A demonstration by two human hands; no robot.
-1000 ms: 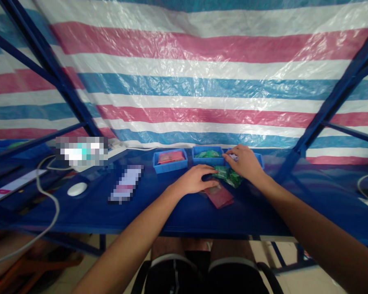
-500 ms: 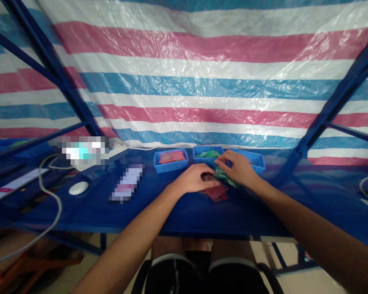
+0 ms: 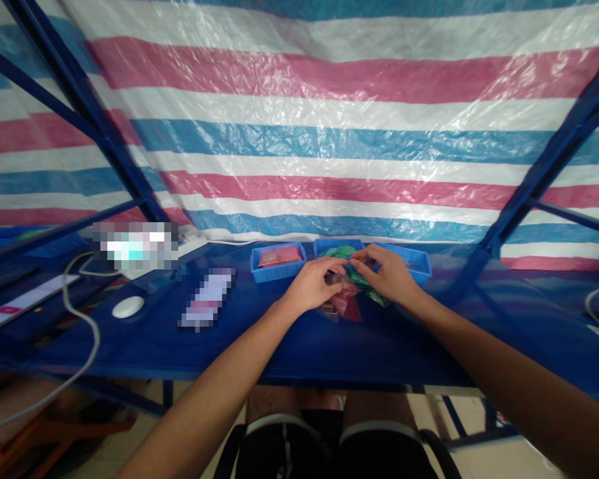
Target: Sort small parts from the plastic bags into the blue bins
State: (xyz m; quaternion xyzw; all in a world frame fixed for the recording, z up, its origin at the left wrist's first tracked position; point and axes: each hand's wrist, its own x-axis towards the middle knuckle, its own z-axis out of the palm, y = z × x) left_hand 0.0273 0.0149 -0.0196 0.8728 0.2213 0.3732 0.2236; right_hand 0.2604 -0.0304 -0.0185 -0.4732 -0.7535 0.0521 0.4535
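Observation:
My left hand [image 3: 309,284] is curled over a crumpled, see-through red plastic bag [image 3: 350,306], thumb below and fingers above. Beside it, my right hand [image 3: 387,271] has thumb and index finger pinched at the top of a dark green plastic bag [image 3: 374,293], which hangs or lies under the palm. The fingertips of both hands nearly meet, so the exact grip is partly hidden. A small clear packet with golden lines [image 3: 330,309] lies on the table below my left hand.
Behind the hands stand a blue bin with red packets [image 3: 278,271], a blue bin with green bags [image 3: 324,243] and a third blue bin [image 3: 422,264]. On the left are a phone [image 3: 207,299], a white mouse [image 3: 128,307] and a cable [image 3: 97,332]. Blue frame bars [image 3: 519,193] flank the table.
My left hand has shifted slightly up, its fingertips now closer to my right hand. The red bag has been drawn up and bunched, uncovering the golden-lined packet. My right hand has barely moved.

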